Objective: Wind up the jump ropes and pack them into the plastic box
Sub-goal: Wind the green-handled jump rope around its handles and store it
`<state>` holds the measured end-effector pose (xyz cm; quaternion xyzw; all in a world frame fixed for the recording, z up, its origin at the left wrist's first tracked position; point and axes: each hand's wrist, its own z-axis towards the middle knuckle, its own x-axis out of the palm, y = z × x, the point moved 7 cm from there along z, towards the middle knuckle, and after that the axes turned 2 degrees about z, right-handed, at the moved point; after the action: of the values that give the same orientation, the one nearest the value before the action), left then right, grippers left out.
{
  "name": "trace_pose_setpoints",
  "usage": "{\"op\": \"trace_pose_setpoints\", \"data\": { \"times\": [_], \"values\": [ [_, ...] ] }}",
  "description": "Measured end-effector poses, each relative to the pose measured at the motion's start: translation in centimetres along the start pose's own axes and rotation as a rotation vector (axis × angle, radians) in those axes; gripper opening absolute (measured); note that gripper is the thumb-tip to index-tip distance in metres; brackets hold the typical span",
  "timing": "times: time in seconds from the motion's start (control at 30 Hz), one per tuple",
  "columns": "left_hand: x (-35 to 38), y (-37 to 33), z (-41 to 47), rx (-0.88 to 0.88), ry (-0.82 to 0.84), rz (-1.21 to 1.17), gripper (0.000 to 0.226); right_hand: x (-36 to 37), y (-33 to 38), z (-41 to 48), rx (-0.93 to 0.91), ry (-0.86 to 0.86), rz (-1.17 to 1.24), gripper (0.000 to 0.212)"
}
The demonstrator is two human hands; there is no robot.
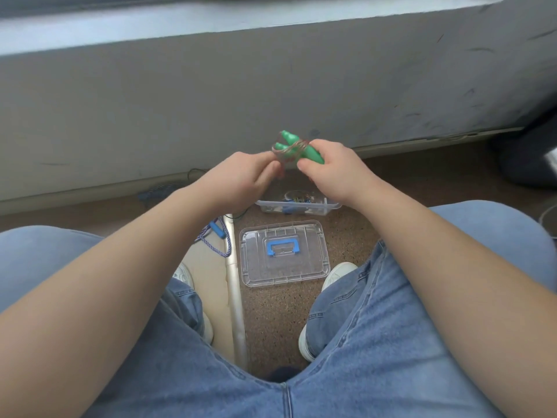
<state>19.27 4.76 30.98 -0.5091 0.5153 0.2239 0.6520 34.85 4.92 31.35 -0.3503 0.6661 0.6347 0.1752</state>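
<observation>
Above floor, both hands' fingers (304, 165) pinch green jump rope (297, 147).

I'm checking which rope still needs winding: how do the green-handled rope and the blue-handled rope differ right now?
The green-handled rope is held up in both hands, left hand and right hand; the blue-handled rope lies untouched on the floor. The green-handled rope's cord is wrapped around its handles; the blue-handled rope's cord sprawls loose. Neither is in the plastic box.

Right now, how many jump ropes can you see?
3: the green-handled rope held in both hands, the blue rope on the floor by the left knee, and one in the plastic box; the box may hide more.
</observation>
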Motion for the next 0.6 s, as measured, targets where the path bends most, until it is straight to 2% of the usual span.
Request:
{"op": "trace_pose_setpoints", "data": {
  "times": [0.2, 0.3, 0.37, 0.5, 0.6],
  "values": [
    [0.0, -1.6, -0.5, 0.229, 0.022, 0.270, 0.026, 1.5, -0.6, -0.2, 0.061, 0.020, -0.188, 0.016],
    [-0.8, -1.8, -0.4, 0.240, -0.030, 0.423, 0.040, 2.0, -0.2, -0.4, 0.058, 0.001, -0.329, 0.014],
    [-1.5, -1.9, -0.4, 0.262, -0.091, 0.509, 0.052, 3.0, 0.5, -0.8, 0.006, 0.088, -0.387, 0.008],
    [-2.2, -1.5, -0.4, 0.297, -0.082, 0.427, 0.058, 5.6, 1.8, -2.3, -0.136, 0.386, -0.376, 0.021],
    [-2.7, -0.3, -0.1, 0.190, -0.103, 0.306, 0.062, 5.6, 2.5, -2.6, -0.174, 0.450, -0.147, 0.012]
  ]
}}
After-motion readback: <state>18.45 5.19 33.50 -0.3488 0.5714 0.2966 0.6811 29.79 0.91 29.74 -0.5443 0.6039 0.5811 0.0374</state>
